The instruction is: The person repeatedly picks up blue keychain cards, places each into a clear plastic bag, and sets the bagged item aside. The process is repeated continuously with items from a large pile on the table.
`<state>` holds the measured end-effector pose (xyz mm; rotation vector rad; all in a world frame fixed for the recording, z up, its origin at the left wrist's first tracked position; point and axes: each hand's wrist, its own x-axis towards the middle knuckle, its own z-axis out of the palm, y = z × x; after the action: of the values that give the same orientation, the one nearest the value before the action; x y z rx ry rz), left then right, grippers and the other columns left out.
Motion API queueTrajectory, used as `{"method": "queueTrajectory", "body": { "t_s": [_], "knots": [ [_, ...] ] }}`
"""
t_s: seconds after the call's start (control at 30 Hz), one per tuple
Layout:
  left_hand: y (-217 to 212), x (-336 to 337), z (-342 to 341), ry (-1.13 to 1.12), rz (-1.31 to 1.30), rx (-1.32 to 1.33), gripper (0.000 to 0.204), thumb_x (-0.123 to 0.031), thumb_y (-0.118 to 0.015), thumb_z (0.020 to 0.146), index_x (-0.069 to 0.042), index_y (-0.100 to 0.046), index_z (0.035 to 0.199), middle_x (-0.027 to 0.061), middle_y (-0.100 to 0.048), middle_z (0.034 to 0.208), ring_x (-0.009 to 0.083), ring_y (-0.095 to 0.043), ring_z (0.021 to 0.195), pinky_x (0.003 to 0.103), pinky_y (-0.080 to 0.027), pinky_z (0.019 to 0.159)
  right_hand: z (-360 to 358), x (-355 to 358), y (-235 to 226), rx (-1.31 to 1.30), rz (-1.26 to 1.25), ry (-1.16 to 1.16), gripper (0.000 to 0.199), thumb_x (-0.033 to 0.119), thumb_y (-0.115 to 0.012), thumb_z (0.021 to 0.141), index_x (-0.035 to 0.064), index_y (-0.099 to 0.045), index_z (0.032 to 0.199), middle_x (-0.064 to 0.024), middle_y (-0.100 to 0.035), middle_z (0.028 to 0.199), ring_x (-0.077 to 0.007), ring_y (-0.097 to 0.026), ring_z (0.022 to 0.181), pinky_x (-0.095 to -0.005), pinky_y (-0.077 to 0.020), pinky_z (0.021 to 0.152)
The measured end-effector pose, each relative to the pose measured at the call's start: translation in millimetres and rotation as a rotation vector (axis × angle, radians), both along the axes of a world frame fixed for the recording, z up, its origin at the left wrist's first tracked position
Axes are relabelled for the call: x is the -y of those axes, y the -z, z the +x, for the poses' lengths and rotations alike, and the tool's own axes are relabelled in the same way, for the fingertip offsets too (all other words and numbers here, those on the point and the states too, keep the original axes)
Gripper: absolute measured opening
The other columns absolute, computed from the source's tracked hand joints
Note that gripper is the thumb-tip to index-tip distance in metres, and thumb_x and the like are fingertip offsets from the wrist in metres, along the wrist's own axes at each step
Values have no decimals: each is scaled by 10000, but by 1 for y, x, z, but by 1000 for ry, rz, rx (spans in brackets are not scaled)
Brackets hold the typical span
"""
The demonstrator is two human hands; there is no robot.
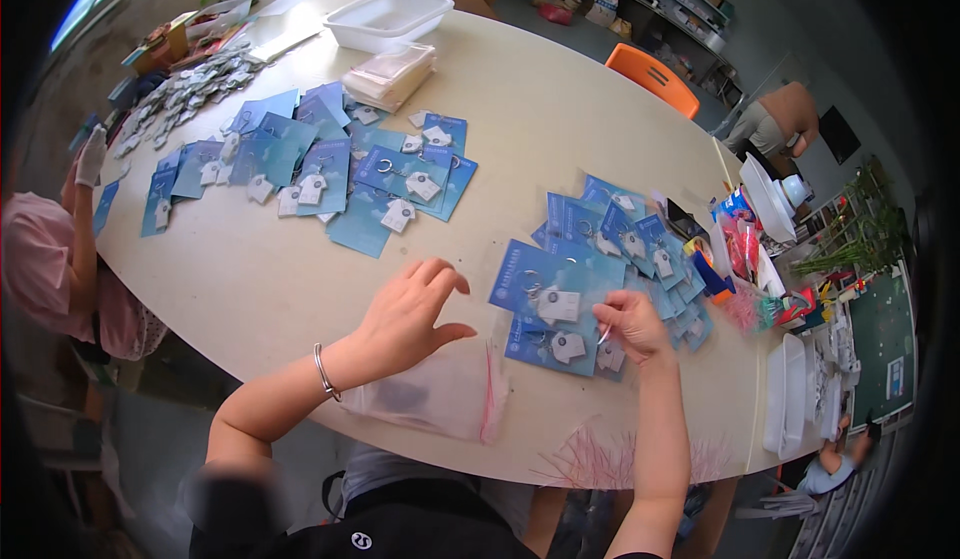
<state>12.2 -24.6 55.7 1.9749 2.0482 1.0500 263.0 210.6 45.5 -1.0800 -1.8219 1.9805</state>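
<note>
My left hand (410, 311) hovers above the table with its fingers apart and curved, holding nothing. Just below it lies a clear plastic bag stack (430, 399) with a red edge strip. Thumb and fingers of my right hand (637, 325) are pinched at the right edge of a blue backing card (518, 277), which carries a white shirt-shaped keychain (558, 305). A thin sliver shows under those fingertips; its kind is unclear. Beneath this card and beyond it, more blue keychain cards (602, 231) lie in an overlapping pile.
More keychain cards (325, 174) spread across the left. Behind them are clear bags (392, 77), a white tub (388, 21) and loose keychains (190, 99). Pinkish twist ties (600, 456) lie at the near edge. A person in pink (45, 259) sits left; bins (785, 394) stand right.
</note>
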Motion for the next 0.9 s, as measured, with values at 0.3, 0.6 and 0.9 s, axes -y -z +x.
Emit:
{"method": "queueTrajectory", "body": {
  "t_s": [0.3, 0.6, 0.9],
  "knots": [
    [45, 0, -17, 118, -523, 114, 246, -167, -741, 706, -87, -596, 889, 73, -627, 708, 271, -618, 732, 384, -470, 633, -84, 1, -33, 364, 1164, 203, 245, 123, -614, 822, -19, -629, 1022, -182, -638, 1017, -345, -605, 935, -395, -478, 803],
    [59, 8, -14, 253, -227, 219, 183, -28, -648, 736, -61, -619, 914, 110, -649, 754, 293, -635, 754, 389, -490, 677, -275, 125, 56, -59, 1291, -782, 427, 319, -600, 865, 80, -568, 1217, -130, -481, 1352, -297, -390, 1293, -473, -290, 1066],
    [58, 11, -11, 170, -155, 157, 329, 68, -518, 686, -76, -668, 941, 132, -662, 897, 305, -643, 780, 393, -500, 656, -191, 58, 35, -81, 722, -437, 211, 168, -700, 759, 55, -691, 937, -97, -682, 972, -239, -612, 1028, -432, -393, 995]
  ]
}}
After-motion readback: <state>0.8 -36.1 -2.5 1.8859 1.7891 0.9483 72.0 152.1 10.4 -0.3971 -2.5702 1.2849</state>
